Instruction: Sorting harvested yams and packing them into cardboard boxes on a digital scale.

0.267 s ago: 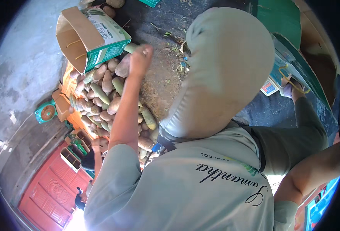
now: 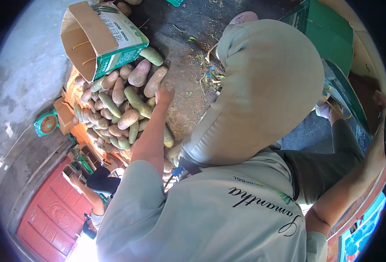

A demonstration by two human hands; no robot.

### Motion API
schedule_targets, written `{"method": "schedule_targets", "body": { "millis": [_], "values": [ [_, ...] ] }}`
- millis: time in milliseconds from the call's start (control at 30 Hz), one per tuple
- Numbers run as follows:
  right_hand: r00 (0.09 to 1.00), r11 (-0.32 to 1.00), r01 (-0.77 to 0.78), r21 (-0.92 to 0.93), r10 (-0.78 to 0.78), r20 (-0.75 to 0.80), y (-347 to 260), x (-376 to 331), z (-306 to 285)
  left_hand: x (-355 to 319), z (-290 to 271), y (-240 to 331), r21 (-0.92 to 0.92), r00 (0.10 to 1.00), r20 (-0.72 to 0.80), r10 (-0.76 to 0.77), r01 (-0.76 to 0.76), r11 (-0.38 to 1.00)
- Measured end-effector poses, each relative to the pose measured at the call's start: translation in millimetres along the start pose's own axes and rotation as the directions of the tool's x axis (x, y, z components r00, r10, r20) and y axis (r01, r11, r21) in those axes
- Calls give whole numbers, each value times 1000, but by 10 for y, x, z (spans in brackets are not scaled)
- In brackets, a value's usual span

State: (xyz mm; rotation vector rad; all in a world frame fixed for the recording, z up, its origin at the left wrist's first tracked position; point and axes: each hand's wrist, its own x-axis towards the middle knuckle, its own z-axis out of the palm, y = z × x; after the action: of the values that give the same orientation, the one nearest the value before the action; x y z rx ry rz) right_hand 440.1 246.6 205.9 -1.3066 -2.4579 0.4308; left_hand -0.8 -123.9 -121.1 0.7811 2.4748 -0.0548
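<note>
My left hand (image 2: 165, 94) is at the near right edge of a large heap of long green and brown gourd-like vegetables (image 2: 110, 104). Its fingers look curled, and the hand lies against the lower side of a brown vegetable (image 2: 155, 82); the palm side is hidden. At the far right rim, my right hand (image 2: 381, 99) is raised beside a green carton (image 2: 328, 35) with open brown flaps; its fingers are too dark and distorted to make out. A green-and-white carton (image 2: 114, 37) lies tipped among the vegetables, its opening facing left.
My bent knee (image 2: 271, 83) in grey trousers fills the middle. Dirt and leaf scraps lie on the dark floor (image 2: 193, 65). A teal fan-like object (image 2: 48, 122) stands by the wall. Another person's arm (image 2: 86, 190) reaches toward crates at lower left, near a red door (image 2: 55, 214).
My left hand has drawn back toward me, uncovering the brown vegetable beside it. My right hand has come into view by the carton. The other person's arm has shifted left.
</note>
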Motion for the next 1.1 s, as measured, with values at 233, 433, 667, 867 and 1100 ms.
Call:
{"method": "schedule_targets", "body": {
  "millis": [233, 433, 667, 867, 1100],
  "values": [
    [1000, 998, -2, -65, 3, 9, -123, 144, 286, 307, -269, -10, 97, 980, -41, -196, 199, 975],
    [1000, 995, -17, -103, 19, 13, -144, 155, 338, 800, -274, -130, 163, 959, 120, -256, 235, 958],
    [1000, 997, -26, -70, 26, -1, -153, 143, 348, 613, -239, 329, 430, 937, 231, -260, 141, 892],
    [999, 992, 7, -123, -3, 35, -135, 197, 359, 449, 4, 246, 604, 960, 275, -58, -125, 787],
    [999, 998, -41, -53, 42, 17, -218, 186, 380, 291, 55, 206, 644, 933, 336, 131, -329, 690]
  ]
}}
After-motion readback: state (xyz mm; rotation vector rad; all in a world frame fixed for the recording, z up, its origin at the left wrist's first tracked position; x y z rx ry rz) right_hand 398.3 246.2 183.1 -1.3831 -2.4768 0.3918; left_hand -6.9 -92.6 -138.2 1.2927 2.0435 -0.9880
